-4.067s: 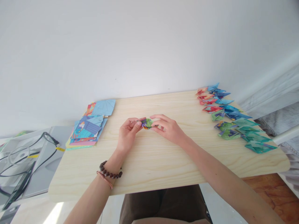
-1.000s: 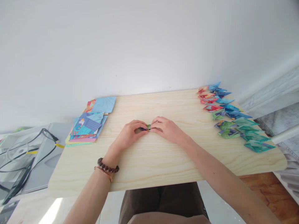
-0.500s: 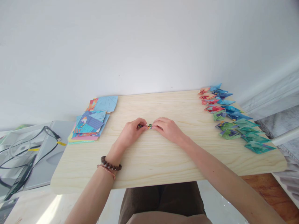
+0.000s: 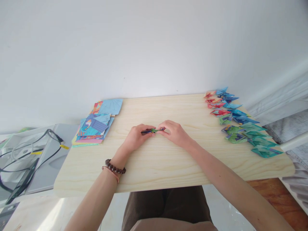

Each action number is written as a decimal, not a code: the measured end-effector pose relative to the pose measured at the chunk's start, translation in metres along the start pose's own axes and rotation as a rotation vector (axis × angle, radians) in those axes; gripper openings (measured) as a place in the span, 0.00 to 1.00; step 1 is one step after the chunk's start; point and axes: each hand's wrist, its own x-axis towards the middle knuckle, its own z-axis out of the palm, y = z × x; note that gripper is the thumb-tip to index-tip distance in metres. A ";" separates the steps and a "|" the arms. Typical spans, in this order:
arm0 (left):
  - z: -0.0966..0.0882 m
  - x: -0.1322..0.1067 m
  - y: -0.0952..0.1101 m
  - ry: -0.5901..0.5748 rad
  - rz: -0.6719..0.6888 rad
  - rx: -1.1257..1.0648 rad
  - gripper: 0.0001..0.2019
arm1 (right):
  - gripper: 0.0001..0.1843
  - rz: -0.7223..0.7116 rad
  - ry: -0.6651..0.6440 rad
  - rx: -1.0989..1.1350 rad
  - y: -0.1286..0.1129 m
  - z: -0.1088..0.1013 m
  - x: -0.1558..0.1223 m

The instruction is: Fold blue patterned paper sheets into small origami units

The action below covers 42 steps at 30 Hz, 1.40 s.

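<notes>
Over the middle of the table, a small folded paper boat [image 4: 153, 131], green and dark purple, is held between my two hands. My left hand [image 4: 137, 137] pinches its left end between thumb and fingers. My right hand [image 4: 174, 132] has closed on the right end, fingertips bent around it. Part of the paper is covered by my fingers. Several finished-looking folded paper boats in red [image 4: 220, 112], blue [image 4: 244, 119] and green [image 4: 266, 151] stand in rows at the table's right side.
Stacked patterned paper sheets [image 4: 95, 126] lie at the table's left, with a light blue sheet [image 4: 112, 106] behind. A grey-white bin with black cables [image 4: 51, 136] stands left of the wooden table [image 4: 163, 170]. The white wall [image 4: 154, 48] borders its far edge.
My fingers have shifted on the folded paper, and more of its green and dark strip now shows between and beside them. My left hand sits slightly lower.
</notes>
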 end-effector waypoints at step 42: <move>-0.017 0.000 -0.006 -0.152 -0.191 -0.454 0.18 | 0.13 0.451 -0.110 0.407 0.001 -0.007 0.004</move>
